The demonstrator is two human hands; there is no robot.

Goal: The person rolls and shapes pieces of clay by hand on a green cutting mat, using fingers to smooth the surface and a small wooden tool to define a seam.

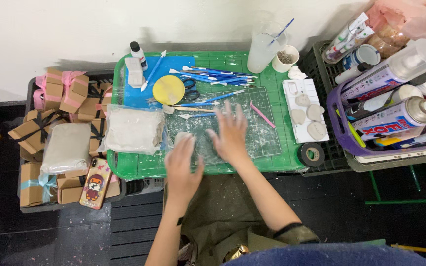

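Brown ribboned boxes (50,113) stacked left; clay bag (133,130) beside hands, apart, open, over mat (252,129).

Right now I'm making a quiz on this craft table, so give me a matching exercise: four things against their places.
Things:
1. yellow disc
2. phone
3. tape roll
4. clay hearts

Places:
A. on the white tray, right side of the green tray
B. on the blue sheet, next to scissors
C. off the green tray's front right corner
D. on the boxes at the left

Pairs: 1-B, 2-D, 3-C, 4-A

Bare forearms, olive apron, dark wristband
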